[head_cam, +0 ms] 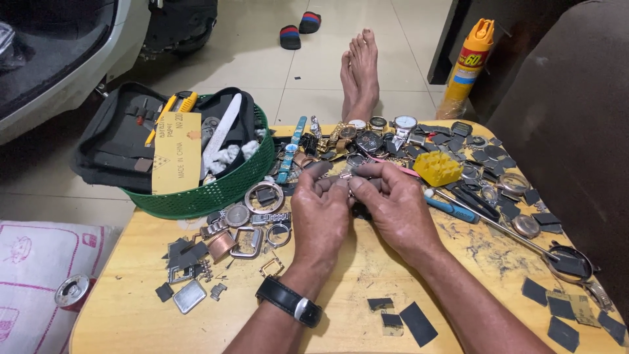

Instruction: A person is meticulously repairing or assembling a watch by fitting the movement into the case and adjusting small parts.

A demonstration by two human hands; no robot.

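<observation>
Head view: both hands meet over the middle of the wooden worktop (341, 288), left hand (320, 213) and right hand (393, 206), each grip pinching a small metal watch part (347, 177) between fingertips (too small to tell more). Watches and loose cases (367, 134) crowd just behind them, a yellow plastic block (438, 168) and blue-handled tool (452, 208) lie to the right, a green basket (216, 190) stands to the left, and dark scraps (416, 322) lie nearer.

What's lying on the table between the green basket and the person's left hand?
In the head view, between the green basket and the left hand lie loose watch cases, round and square metal frames with no straps, on the wooden table.
</observation>
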